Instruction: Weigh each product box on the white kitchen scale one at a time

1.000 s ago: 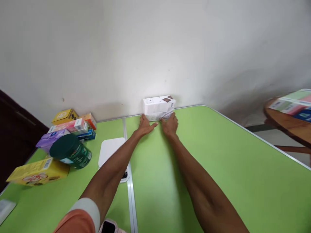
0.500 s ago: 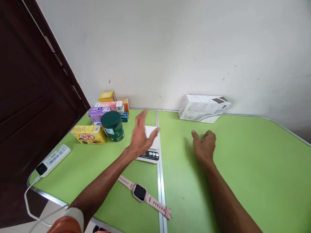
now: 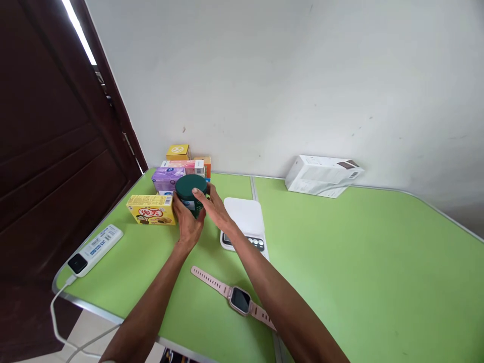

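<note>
Green and probably rigid, the tub [image 3: 188, 182] is at eleven o'clock, with a yellow box [image 3: 152, 210] at its eight o'clock. The left hand [image 3: 189, 227] cups its lower side, fingers partly hidden; the right hand [image 3: 218, 207] curls round three o'clock, thumb over the lid. Smooth walls may slip, so low, two-sided support suits.
</note>
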### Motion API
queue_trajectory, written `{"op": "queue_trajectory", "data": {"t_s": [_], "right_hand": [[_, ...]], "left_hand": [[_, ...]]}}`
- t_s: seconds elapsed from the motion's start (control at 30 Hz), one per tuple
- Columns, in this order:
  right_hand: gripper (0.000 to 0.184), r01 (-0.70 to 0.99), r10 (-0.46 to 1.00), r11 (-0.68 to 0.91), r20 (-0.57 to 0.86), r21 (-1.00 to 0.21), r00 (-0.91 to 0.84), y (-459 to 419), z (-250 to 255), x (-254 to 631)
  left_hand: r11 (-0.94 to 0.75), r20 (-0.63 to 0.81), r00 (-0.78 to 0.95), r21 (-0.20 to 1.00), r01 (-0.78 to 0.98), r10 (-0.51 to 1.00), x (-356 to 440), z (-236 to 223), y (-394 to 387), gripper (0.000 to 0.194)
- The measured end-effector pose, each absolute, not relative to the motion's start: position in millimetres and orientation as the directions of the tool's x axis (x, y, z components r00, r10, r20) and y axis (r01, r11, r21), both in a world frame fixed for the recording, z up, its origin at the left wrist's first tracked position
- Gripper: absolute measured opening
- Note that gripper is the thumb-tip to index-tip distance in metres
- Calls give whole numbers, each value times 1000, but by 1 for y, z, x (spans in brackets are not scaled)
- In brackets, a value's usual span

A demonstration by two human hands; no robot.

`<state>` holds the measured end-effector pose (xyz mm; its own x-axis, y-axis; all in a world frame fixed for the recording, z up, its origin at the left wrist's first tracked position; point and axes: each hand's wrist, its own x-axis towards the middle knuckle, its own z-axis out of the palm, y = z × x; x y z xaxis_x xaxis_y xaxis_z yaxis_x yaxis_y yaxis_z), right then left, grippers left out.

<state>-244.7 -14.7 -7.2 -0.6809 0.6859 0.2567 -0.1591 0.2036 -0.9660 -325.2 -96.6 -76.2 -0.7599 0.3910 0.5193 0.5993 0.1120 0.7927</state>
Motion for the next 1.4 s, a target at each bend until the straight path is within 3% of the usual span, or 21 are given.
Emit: {"op": "queue_trajectory", "data": {"t_s": [0.23,0.43,0.6,0.87,1.13,1.4], "right_hand": [[86,-151,720,221,266,-963,-641,-25,-13,-254],[78,-209,683,323,380,-923,-624,-25,25,-208],[75,-127,745,415,417,-901,-520,-11,43,-156],[74,14,819,409,360,-913,-447,16,27,-112],[78,-4,840,360,327,-933,-432,26,11,-111],[80,1,842,339,303,-941,-447,26,4,-116]], "left_hand": [[34,560,-751,794,607,349,-327,-76,-93,89],[-53,666,-658,715,697,351,-302,-36,-94,81],[-141,682,-582,694,706,443,-266,-12,-71,93],[-194,607,-531,746,638,591,-235,-23,-40,97],[-163,582,-492,737,656,648,-242,-31,-31,93],[-159,556,-479,749,643,680,-253,-37,-32,101]]}}
